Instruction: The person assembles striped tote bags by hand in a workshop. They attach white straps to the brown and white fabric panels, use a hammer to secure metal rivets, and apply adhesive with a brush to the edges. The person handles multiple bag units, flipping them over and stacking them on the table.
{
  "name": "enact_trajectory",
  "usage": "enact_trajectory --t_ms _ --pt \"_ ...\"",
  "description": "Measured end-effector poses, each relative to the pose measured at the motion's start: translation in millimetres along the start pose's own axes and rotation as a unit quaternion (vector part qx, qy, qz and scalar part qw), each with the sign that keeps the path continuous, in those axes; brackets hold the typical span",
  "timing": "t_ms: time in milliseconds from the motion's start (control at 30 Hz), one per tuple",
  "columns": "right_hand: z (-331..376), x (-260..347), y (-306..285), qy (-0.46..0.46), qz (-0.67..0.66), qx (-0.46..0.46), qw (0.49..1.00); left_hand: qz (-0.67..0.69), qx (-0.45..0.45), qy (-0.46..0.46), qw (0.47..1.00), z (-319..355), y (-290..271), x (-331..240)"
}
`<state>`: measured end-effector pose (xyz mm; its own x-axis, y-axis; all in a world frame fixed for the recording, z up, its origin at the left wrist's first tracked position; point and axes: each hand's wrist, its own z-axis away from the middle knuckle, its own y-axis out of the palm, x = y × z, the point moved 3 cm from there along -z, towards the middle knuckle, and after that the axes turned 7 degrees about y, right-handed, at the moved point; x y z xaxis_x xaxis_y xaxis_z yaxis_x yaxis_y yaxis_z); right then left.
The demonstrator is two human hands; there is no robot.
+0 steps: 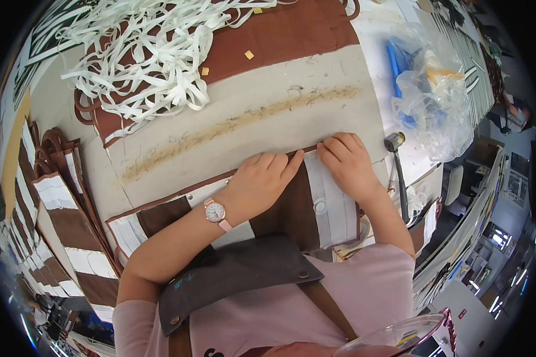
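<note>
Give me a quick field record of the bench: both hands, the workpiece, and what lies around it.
left hand: flat on the brown and white piece, fingers at its top edge
right hand: pressing the same edge, beside the left
wristwatch: pink strap, left wrist
hammer: right of the piece, untouched
white strips: tangled heap, far left
stacked pieces: left of the bench
plastic bag: far right

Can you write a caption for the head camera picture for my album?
Two bare hands, left hand and right hand, press a brown-and-white striped flat piece on a stained grey worktable.
</note>
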<state>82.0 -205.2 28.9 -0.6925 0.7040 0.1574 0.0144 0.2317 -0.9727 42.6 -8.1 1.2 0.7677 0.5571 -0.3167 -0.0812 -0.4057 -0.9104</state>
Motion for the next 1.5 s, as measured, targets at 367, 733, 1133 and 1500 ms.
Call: enact_trajectory --t_ms 367,733,1133,1500 --pt "10 -20 4 0.142 -0.145 0.010 0.979 -0.015 0.041 0.003 0.999 -12 -1 0" --pt "8 -13 -1 0.074 -0.066 0.012 0.995 0.003 0.091 -0.016 0.996 -23 -1 4" --pt "18 -25 0 0.197 -0.139 -0.040 0.970 0.060 0.040 0.050 0.996 -31 7 12" --pt "12 -27 5 0.167 -0.133 -0.025 0.977 0.051 0.041 0.010 0.998 -43 5 1"
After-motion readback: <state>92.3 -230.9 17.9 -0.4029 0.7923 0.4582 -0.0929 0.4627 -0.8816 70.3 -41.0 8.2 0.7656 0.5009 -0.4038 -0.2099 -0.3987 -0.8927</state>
